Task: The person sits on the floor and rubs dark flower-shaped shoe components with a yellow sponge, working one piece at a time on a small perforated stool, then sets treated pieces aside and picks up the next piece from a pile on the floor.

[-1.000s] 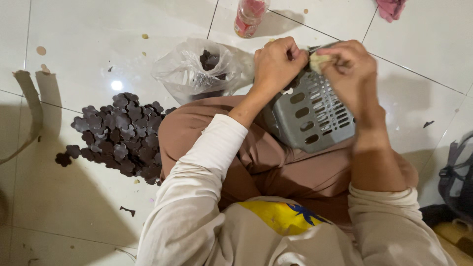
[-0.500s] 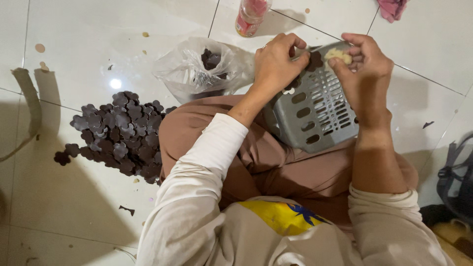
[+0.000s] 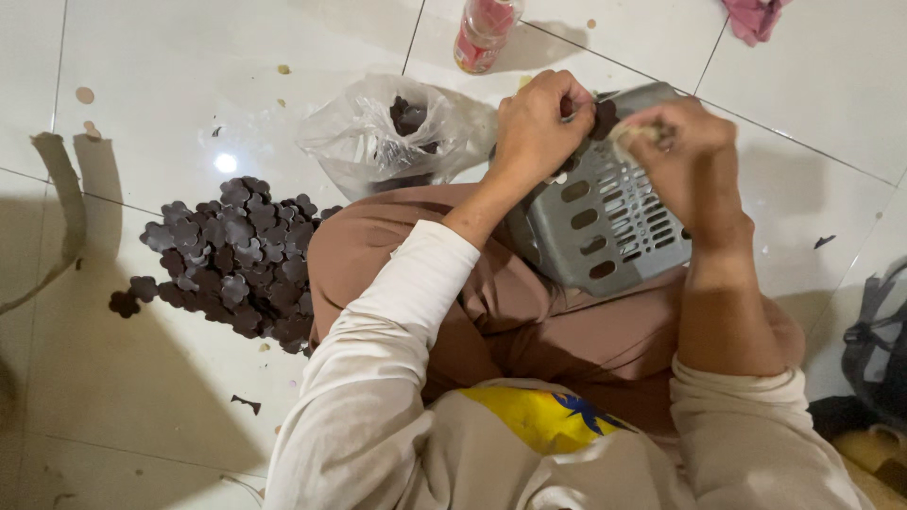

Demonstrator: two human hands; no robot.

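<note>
I sit on a white tiled floor with a grey slotted plastic basket [image 3: 605,227] turned over on my lap. My left hand [image 3: 537,127] pinches a dark flower-shaped piece [image 3: 603,117] at the basket's upper edge. My right hand [image 3: 688,156] is closed on a small pale wad [image 3: 631,134] right next to that piece. A heap of several dark flower-shaped pieces [image 3: 231,264] lies on the floor at my left knee. A clear plastic bag [image 3: 383,137] with more dark pieces inside sits just beyond the knee.
A red-labelled plastic bottle [image 3: 484,33] stands on the tiles at the top. A pink cloth [image 3: 756,17] lies at the top right. A dark bag [image 3: 879,345] is at the right edge. Small scraps dot the floor.
My right hand has slid slightly right and down over the basket; the left hand stays at the basket's edge with the dark piece now showing between the hands.
</note>
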